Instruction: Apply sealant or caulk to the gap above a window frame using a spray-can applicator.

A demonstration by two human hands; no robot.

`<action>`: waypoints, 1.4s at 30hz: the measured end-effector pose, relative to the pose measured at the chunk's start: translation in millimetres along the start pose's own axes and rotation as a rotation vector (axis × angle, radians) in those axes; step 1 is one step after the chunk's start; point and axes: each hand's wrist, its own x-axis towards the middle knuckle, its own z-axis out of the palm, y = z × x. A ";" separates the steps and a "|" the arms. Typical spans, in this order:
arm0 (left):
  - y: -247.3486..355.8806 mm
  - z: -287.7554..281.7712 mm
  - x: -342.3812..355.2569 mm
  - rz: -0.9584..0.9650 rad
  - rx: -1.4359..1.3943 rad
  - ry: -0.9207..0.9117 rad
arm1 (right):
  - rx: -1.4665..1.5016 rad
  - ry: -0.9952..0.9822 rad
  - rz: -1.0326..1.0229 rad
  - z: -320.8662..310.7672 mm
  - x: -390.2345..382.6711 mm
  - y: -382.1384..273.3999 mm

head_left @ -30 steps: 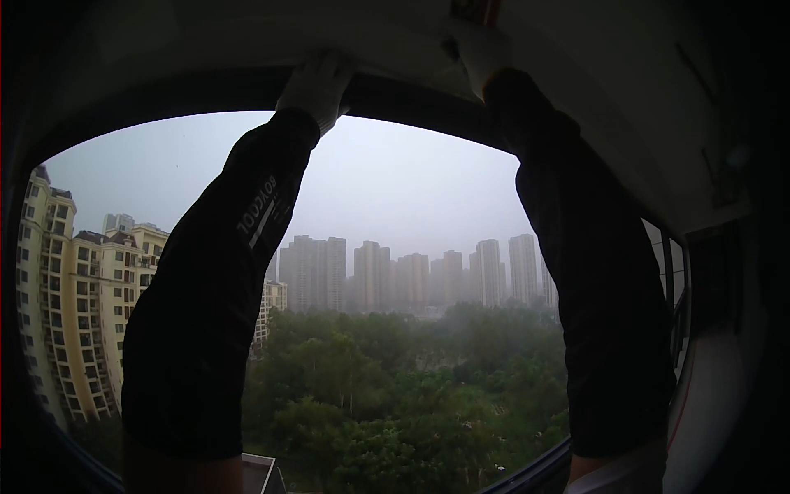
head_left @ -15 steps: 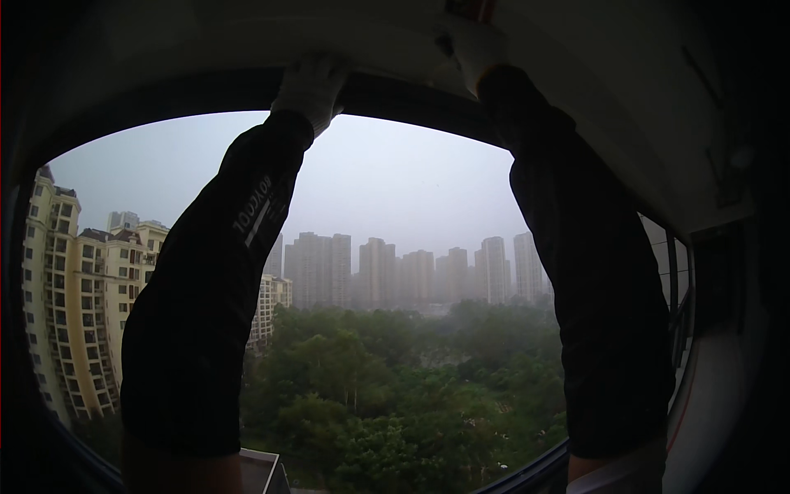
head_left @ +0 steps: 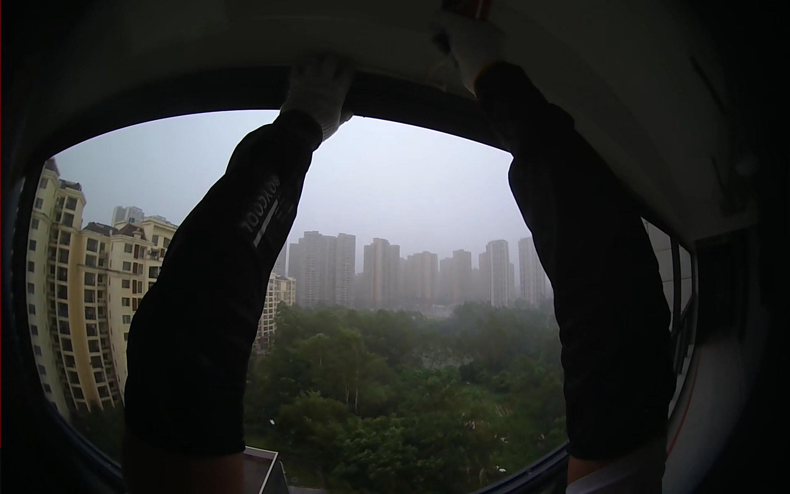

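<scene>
Both my arms, in black sleeves, reach up to the dark top frame (head_left: 403,95) of a large window. My left hand (head_left: 319,89), in a pale work glove, rests on this frame, fingers stretched upward and thumb out to the right; it holds nothing that I can see. Higher up and to the right, my right hand (head_left: 479,45), gloved too, is closed around a dark handle. A red-and-black object (head_left: 469,8) shows above that fist, cut off by the picture's upper edge; its kind is too dim to make out.
A pale ceiling surface (head_left: 206,41) lies above the frame. At the right stand a side window pane (head_left: 662,255) and a wall (head_left: 708,395). A light-edged box-like ledge (head_left: 262,469) sits low outside. Beyond are trees (head_left: 354,370), hazy towers (head_left: 325,267) and a cream building (head_left: 70,288).
My left hand has shifted slightly right along the top frame. The right hand stays nearly in place, still gripping the red-and-black object. The outside view has moved a little to the right.
</scene>
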 end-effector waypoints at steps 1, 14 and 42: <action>0.4 -0.7 0.4 -0.001 0.002 0.000 | -0.003 -0.010 -0.009 2.7 0.7 0.1; -3.1 3.1 -2.8 0.047 -0.032 0.024 | 0.103 -0.054 -0.003 37.2 2.7 6.2; -14.5 -5.6 4.1 0.081 -0.064 -0.072 | 0.111 -0.025 -0.037 54.6 9.3 -6.0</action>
